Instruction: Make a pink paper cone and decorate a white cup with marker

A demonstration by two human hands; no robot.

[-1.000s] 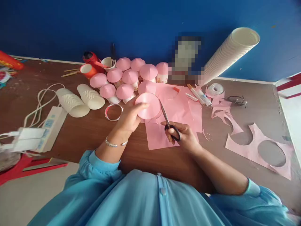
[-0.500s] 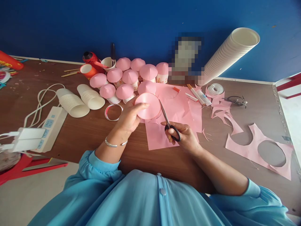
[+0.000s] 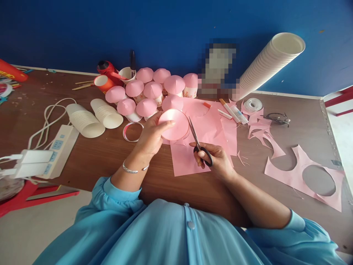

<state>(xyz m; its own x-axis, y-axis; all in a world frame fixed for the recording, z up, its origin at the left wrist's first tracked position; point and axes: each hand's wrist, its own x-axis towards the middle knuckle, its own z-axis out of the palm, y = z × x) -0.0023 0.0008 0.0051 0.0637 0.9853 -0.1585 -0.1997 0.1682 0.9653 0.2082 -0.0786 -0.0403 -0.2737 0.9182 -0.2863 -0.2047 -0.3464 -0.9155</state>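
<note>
Between the thumb and fingers of my left hand [image 3: 151, 136] is a round pink paper disc [image 3: 176, 127]. My right hand [image 3: 215, 158] grips a pair of scissors [image 3: 195, 134] by the black handles, with the blades pointing up and to the left beside the disc's right edge. The blades look slightly parted. Under the scissors lie sheets of pink paper [image 3: 184, 163] on the brown table [image 3: 157, 176]. Behind my left hand stand several paper cups topped with pink paper cones [image 3: 146, 107].
Two stacks of white cups [image 3: 86, 123] lie left, near a power strip [image 3: 62, 151] with cables. A tall cup stack [image 3: 267, 66] leans against the blue wall. Paper offcuts [image 3: 296, 169], glasses [image 3: 277, 117], a tape roll [image 3: 253, 105] and a glue tube [image 3: 239, 115] are right.
The disc and my left hand have shifted very slightly. The scissors have moved a touch to the right, a little farther from the disc's edge.
</note>
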